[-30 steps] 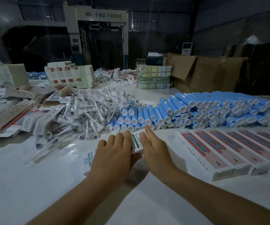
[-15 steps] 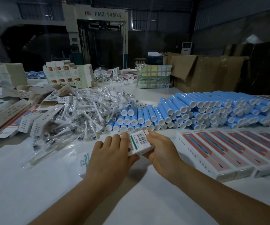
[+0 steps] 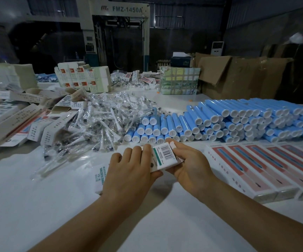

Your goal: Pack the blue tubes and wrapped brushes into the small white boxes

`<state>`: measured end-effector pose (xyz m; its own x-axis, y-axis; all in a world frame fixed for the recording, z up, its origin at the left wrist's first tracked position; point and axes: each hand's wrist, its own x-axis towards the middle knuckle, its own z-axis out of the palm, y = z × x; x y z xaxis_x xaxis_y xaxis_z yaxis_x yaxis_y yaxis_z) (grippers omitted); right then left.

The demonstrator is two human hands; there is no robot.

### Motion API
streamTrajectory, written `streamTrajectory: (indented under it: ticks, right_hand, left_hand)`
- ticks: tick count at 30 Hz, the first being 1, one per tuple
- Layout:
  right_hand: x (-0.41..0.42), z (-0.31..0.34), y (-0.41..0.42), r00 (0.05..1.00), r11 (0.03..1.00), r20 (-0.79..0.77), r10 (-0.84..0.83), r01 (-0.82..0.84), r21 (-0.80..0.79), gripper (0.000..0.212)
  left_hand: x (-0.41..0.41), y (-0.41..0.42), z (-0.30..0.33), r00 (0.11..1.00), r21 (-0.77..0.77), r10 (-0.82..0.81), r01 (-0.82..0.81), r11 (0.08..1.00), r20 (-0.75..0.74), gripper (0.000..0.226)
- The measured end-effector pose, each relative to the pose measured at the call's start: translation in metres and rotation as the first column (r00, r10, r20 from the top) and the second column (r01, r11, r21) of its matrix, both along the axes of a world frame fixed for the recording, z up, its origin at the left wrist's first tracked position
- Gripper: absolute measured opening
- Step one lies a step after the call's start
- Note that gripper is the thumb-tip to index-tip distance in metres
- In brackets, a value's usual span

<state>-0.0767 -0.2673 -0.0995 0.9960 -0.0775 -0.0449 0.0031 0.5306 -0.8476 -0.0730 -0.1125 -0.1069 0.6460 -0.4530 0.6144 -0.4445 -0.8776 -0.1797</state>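
Both my left hand [image 3: 128, 171] and right hand [image 3: 189, 164] grip one small white box [image 3: 163, 156], lifted off the table's [image 3: 37, 206] near edge, barcode up, to work its end flap.

I saw both hands on one small white box [image 3: 164, 157]: left hand [image 3: 130, 171] gripped its near end, right hand [image 3: 189, 163] pinched the far flap. Blue tubes [image 3: 219, 122] lay stacked at 1 o'clock, wrapped brushes [image 3: 103, 122] heaped at 11 o'clock.
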Motion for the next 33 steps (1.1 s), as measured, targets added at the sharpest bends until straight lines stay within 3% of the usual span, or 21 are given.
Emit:
streamTrajectory:
  ticks: [10, 13, 18, 21, 24, 28, 31, 33]
  right_hand:
    - [-0.005, -0.005, 0.015, 0.961, 0.925, 0.02, -0.275, 0.27, -0.268, 0.032]
    - [-0.007, -0.006, 0.018, 0.968, 0.93, 0.026, -0.25, 0.248, -0.272, 0.034]
    - [-0.005, -0.006, 0.017, 0.983, 0.885, 0.065, -0.169, 0.181, -0.429, 0.048]
    - [-0.006, -0.007, 0.017, 0.979, 0.837, 0.081, -0.185, 0.2, -0.509, 0.033]
    - [-0.011, -0.009, 0.018, 0.959, 0.703, 0.17, -0.225, 0.28, -0.654, 0.025]
    - [-0.014, -0.014, 0.021, 0.937, 0.535, 0.288, -0.197, 0.349, -0.77, 0.033]
    - [-0.013, -0.016, 0.02, 0.94, 0.529, 0.289, -0.181, 0.341, -0.777, 0.038]
    - [-0.011, -0.013, 0.018, 0.952, 0.593, 0.255, -0.172, 0.306, -0.745, 0.039]
  left_hand:
    - [0.0, -0.003, -0.001, 0.999, 0.019, -0.022, 0.023, 1.0, -0.029, 0.065]
    - [-0.001, -0.004, 0.001, 0.999, 0.036, -0.008, 0.009, 0.999, -0.049, 0.066]
    - [-0.001, -0.001, 0.006, 0.992, 0.016, 0.059, -0.057, 0.998, -0.116, 0.074]
    - [0.0, 0.0, 0.008, 0.982, 0.029, 0.103, -0.1, 0.995, -0.161, 0.079]
    - [0.0, 0.001, 0.009, 0.978, 0.04, 0.113, -0.107, 0.993, -0.175, 0.079]
    - [0.002, -0.001, 0.005, 0.986, 0.072, 0.109, -0.1, 0.992, -0.128, 0.069]
    - [0.001, 0.0, 0.007, 0.985, 0.079, 0.108, -0.098, 0.992, -0.132, 0.069]
    - [-0.001, 0.002, 0.01, 0.977, 0.086, 0.116, -0.102, 0.991, -0.176, 0.073]
